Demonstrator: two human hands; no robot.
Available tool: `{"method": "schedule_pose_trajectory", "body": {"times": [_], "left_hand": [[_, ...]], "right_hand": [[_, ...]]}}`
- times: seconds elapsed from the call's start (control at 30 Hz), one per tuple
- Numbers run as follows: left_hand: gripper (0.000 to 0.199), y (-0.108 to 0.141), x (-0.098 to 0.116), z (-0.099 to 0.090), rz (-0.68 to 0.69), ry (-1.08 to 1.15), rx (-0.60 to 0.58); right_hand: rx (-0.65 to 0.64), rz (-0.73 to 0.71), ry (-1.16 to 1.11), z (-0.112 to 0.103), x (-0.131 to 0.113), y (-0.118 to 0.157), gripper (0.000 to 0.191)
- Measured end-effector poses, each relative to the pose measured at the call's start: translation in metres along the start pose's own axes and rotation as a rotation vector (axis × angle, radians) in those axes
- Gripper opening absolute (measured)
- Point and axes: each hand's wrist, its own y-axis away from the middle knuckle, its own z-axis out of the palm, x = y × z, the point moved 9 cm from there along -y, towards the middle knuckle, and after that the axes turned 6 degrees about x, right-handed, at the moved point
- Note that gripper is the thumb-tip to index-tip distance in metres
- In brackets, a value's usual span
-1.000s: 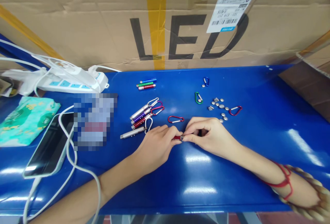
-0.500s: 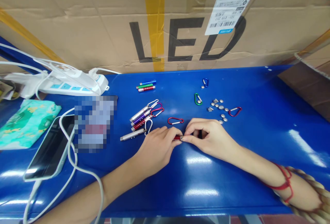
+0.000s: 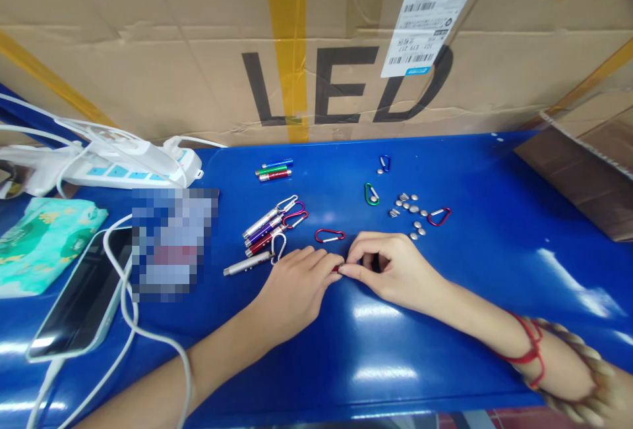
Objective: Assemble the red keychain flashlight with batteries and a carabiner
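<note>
Presently: red penlight (image 3: pixel 335 269), mostly hidden, just below frame centre | long axis seemingly left-to-right, between my hands | left hand (image 3: pixel 295 285) gripping its body | right hand (image 3: pixel 393 267), nearer its right end, fingers pinched there

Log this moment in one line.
left hand: holds red tube | right hand: pinches tube's end | blue table: metal discs, clips

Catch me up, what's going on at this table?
A person's left hand grips a small red piece, mostly hidden, while the right hand pinches at its end. Four carabiner-fitted tubes lie beside the left hand, three bare tubes farther back. Silver discs and loose carabiners lie beyond the right hand.
</note>
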Motion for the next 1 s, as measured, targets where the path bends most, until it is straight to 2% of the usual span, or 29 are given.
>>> {"method": "schedule_pose_trajectory", "body": {"times": [0.23, 0.37, 0.53, 0.73, 1.0], "left_hand": [[0.028, 0.0, -0.001, -0.001, -0.031, 0.019, 0.011], [0.026, -0.001, -0.002, 0.001, -0.052, 0.044, -0.013], [0.026, -0.001, 0.0, -0.002, -0.045, 0.049, 0.018], [0.023, 0.0, -0.002, -0.004, -0.059, 0.101, 0.038], [0.019, 0.0, 0.0, -0.004, -0.058, 0.149, 0.036]], "right_hand": [[0.082, -0.104, 0.164, -0.01, -0.01, 0.002, 0.023], [0.127, -0.159, 0.163, -0.017, -0.013, 0.005, 0.02], [0.19, -0.334, 0.138, -0.023, -0.027, 0.011, 0.011], [0.179, -0.478, 0.197, -0.023, -0.039, 0.013, 0.008], [0.164, -0.463, 0.226, -0.026, -0.038, 0.012, 0.011]]}}
